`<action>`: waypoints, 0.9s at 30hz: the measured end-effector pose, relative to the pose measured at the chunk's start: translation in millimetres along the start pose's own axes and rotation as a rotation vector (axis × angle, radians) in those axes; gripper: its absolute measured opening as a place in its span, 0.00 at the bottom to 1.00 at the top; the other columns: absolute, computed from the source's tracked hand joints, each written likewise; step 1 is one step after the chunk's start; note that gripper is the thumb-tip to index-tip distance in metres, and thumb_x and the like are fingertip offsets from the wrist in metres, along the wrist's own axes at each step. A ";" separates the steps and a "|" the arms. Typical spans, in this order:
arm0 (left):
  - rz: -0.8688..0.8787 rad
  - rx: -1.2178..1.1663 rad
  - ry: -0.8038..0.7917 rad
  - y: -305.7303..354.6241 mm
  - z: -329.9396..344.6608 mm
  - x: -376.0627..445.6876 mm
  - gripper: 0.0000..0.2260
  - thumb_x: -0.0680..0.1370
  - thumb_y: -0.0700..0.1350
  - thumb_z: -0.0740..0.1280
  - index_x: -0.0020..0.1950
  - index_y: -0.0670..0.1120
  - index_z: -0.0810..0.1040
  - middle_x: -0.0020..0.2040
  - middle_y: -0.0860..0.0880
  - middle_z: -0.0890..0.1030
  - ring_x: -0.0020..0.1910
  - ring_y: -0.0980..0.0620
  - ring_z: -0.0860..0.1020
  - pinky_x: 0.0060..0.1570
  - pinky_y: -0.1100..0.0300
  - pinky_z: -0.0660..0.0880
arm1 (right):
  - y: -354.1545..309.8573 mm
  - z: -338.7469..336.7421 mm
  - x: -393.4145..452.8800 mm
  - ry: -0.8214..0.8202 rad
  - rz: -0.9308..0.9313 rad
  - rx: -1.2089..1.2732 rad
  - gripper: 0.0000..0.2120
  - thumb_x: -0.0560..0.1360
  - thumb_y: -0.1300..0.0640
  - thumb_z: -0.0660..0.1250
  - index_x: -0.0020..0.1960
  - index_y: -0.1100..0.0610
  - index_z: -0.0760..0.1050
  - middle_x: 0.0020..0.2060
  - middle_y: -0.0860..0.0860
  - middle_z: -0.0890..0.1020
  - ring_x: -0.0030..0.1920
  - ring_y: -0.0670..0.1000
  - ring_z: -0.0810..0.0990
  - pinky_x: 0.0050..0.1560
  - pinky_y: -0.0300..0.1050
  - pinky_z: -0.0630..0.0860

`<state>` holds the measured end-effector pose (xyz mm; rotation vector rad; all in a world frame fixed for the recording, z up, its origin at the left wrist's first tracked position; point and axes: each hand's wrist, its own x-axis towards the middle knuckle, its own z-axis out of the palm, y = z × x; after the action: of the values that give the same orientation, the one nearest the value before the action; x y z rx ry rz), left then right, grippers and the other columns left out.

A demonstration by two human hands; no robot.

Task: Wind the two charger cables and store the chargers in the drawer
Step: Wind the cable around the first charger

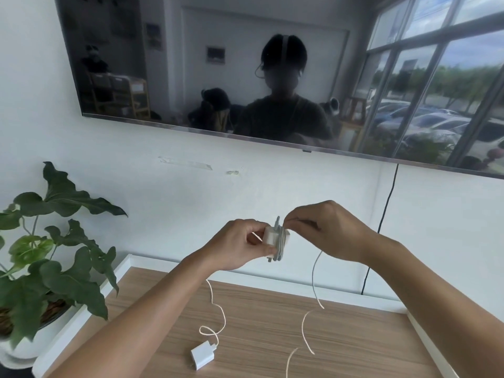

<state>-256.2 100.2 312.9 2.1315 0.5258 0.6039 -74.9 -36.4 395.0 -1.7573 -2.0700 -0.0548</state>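
My left hand (240, 242) grips a white charger block (271, 237) held up in front of the wall, with a few turns of its white cable wound around it. My right hand (327, 231) pinches that cable just beside the block. The loose rest of the cable (313, 282) hangs down from my right hand and trails onto the wooden top. A second white charger (202, 356) lies flat on the wood below my hands, its cable (218, 312) snaking upward behind my left forearm. No drawer is in view.
The wooden cabinet top (354, 336) has a white raised rim. A potted green plant (51, 257) stands at the left edge. A wall-mounted dark screen (245, 64) hangs above, with a black cord (381, 227) running down the wall at right.
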 end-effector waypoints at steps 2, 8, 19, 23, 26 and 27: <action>0.019 -0.003 -0.038 1.4 1.0 -3.0 0.10 0.76 0.48 0.76 0.56 0.55 0.85 0.49 0.54 0.87 0.49 0.52 0.86 0.56 0.45 0.81 | 4.7 0.0 3.8 0.021 0.070 0.090 0.07 0.81 0.51 0.68 0.49 0.48 0.84 0.40 0.43 0.86 0.39 0.48 0.82 0.43 0.44 0.78; 0.109 -0.166 -0.081 14.9 2.0 -11.5 0.13 0.77 0.41 0.76 0.62 0.44 0.83 0.49 0.52 0.88 0.51 0.53 0.86 0.59 0.54 0.81 | 24.1 -6.3 10.5 0.031 0.337 0.448 0.11 0.68 0.50 0.81 0.38 0.56 0.82 0.29 0.50 0.76 0.29 0.45 0.69 0.30 0.34 0.66; 0.192 -0.666 -0.051 32.4 2.4 -9.9 0.16 0.74 0.39 0.75 0.62 0.42 0.84 0.54 0.41 0.85 0.54 0.46 0.83 0.61 0.53 0.78 | 56.1 42.8 -18.4 -0.019 0.520 0.978 0.24 0.63 0.32 0.78 0.36 0.54 0.82 0.31 0.54 0.68 0.27 0.47 0.60 0.31 0.43 0.53; 0.152 -0.755 0.066 17.7 0.0 -4.2 0.17 0.74 0.43 0.78 0.60 0.36 0.82 0.55 0.41 0.84 0.57 0.44 0.81 0.69 0.45 0.76 | 42.2 60.2 -31.9 -0.083 0.537 0.891 0.19 0.80 0.42 0.66 0.46 0.58 0.84 0.30 0.52 0.70 0.28 0.48 0.62 0.29 0.40 0.58; 0.090 -0.824 0.192 9.0 -3.7 -1.0 0.17 0.73 0.44 0.79 0.58 0.38 0.84 0.53 0.43 0.84 0.57 0.44 0.82 0.69 0.44 0.76 | 31.9 63.9 -39.5 -0.125 0.544 0.775 0.18 0.82 0.46 0.64 0.44 0.57 0.84 0.27 0.51 0.70 0.28 0.48 0.64 0.30 0.38 0.61; 0.068 -0.845 0.231 6.8 -5.4 -0.2 0.15 0.73 0.43 0.79 0.57 0.40 0.86 0.52 0.45 0.84 0.55 0.44 0.83 0.68 0.46 0.77 | 28.3 63.7 -41.2 -0.138 0.546 0.725 0.18 0.82 0.45 0.64 0.43 0.55 0.84 0.27 0.50 0.70 0.28 0.48 0.65 0.30 0.38 0.62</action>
<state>-258.4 99.6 321.3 1.2894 0.2459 0.9202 -61.9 -50.3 316.4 -1.7752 -1.3423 0.8760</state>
